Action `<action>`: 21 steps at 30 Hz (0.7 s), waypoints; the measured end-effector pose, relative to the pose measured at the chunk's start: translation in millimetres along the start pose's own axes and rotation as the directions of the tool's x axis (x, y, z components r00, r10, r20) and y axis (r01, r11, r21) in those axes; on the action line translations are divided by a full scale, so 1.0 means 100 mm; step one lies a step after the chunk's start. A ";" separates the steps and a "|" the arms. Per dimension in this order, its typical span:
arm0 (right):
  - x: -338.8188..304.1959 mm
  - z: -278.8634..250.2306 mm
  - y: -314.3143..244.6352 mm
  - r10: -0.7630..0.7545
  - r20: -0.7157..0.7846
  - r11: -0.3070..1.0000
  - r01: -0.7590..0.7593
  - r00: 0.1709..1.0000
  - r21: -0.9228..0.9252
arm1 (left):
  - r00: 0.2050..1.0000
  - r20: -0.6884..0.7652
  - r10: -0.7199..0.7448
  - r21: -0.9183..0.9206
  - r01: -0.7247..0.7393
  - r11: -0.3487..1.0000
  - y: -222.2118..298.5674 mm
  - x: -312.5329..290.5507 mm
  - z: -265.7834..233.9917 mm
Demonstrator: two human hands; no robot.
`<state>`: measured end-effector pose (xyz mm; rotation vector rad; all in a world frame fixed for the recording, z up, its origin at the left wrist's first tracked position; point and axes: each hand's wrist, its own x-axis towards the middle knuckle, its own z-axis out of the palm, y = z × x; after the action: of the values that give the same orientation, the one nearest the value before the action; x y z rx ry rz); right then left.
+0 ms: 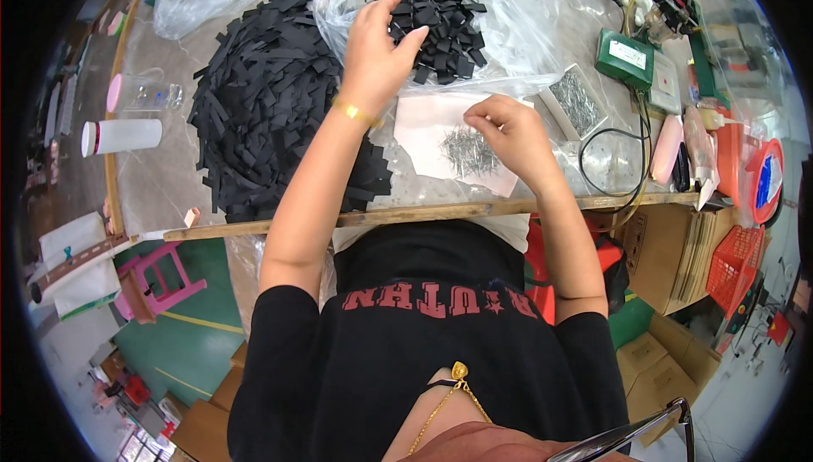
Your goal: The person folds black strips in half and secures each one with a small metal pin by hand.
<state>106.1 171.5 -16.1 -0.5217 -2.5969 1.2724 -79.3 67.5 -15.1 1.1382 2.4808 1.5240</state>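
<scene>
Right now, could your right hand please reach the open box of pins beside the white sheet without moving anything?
Probably yes. The right hand rests over the loose pins on the white sheet, and the open box of pins lies just beyond it with nothing between them.

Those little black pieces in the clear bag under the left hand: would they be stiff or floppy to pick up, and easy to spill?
The black pieces look flat, thin and small, so probably light and somewhat bendy. They lie jumbled and loose, so a push from the left hand would likely scatter them. The clear bag beneath is crinkled film and would probably slide.
</scene>
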 end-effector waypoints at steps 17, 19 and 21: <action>0.19 0.40 -0.07 0.058 0.354 0.740 0.197 0.934 -0.643 | 0.723 -0.272 0.635 -0.926 -0.377 0.032 1.23 -0.91 -1.62; 0.21 0.43 -0.09 0.089 0.358 0.733 0.182 0.929 -0.656 | 0.704 -0.320 0.634 -0.918 -0.395 -0.024 1.23 -0.90 -1.61; 0.21 0.47 -0.10 0.111 0.362 0.729 0.172 0.926 -0.663 | 0.719 -0.335 0.608 -0.912 -0.410 -0.018 1.26 -0.91 -1.60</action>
<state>69.5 140.2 -36.3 -0.3454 -3.3763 0.3459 0.9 -76.3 135.9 1.6956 0.3522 2.3416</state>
